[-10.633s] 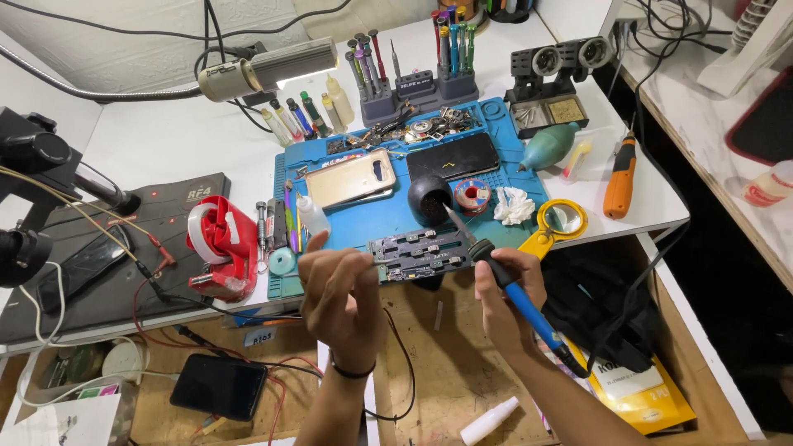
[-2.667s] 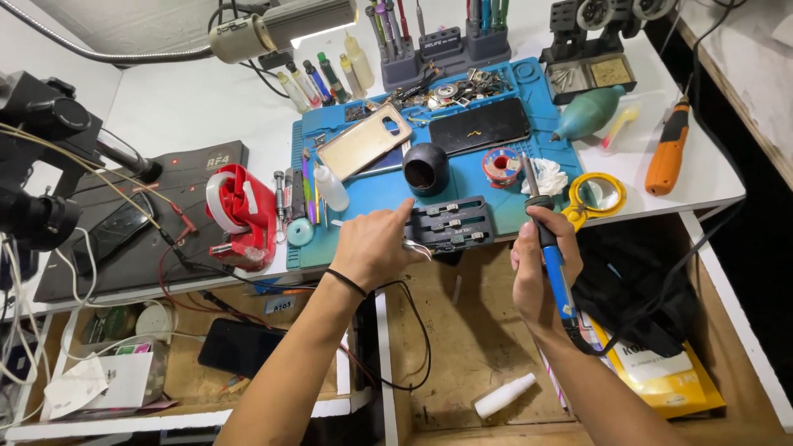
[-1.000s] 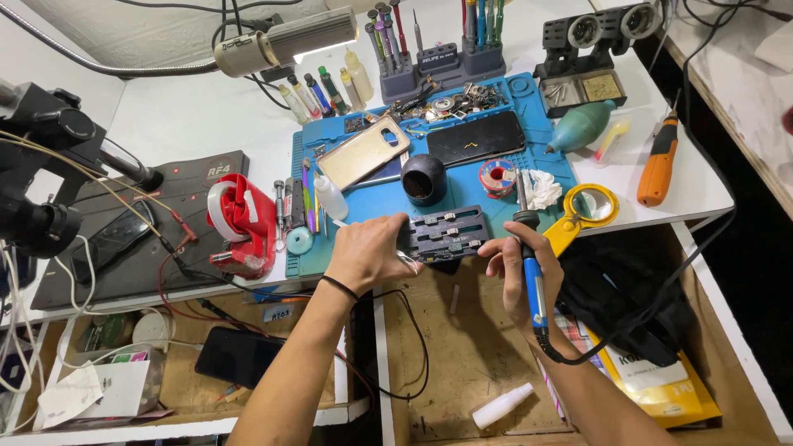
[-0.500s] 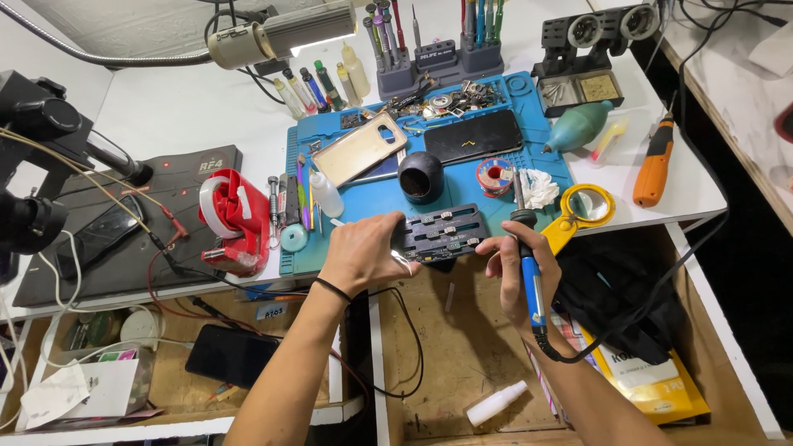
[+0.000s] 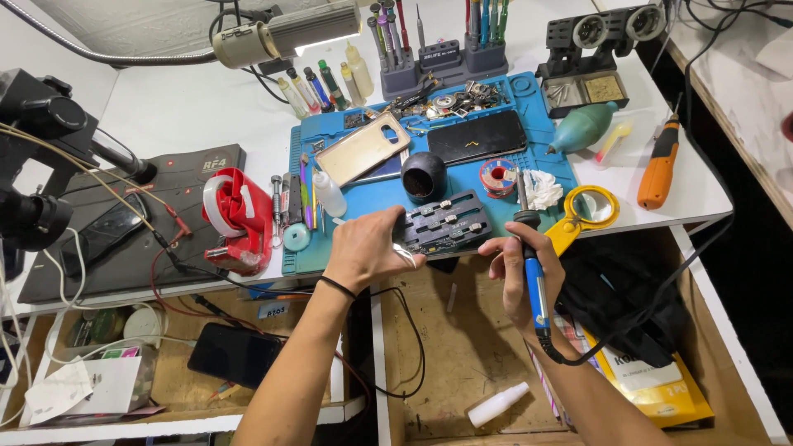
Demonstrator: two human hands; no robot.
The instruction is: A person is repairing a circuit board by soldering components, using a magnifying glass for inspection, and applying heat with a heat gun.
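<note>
My left hand (image 5: 369,246) rests at the front edge of the blue work mat (image 5: 376,192) and pinches a small metal tool against the dark board holder (image 5: 446,223). My right hand (image 5: 522,266) grips a blue-handled soldering iron (image 5: 533,268), tip pointing up toward the mat, just right of the holder. A black cable runs from the iron's handle down past my forearm.
On the mat lie a gold phone back (image 5: 362,149), a black phone (image 5: 477,136), a round black pot (image 5: 424,176) and a solder reel (image 5: 497,176). A yellow magnifier (image 5: 588,211), orange screwdriver (image 5: 658,172), red tape dispenser (image 5: 238,213) and tool stand (image 5: 438,58) surround it.
My left hand stays at the holder. My right hand has shifted the soldering iron slightly nearer the holder's right end. The camera view has drifted a little.
</note>
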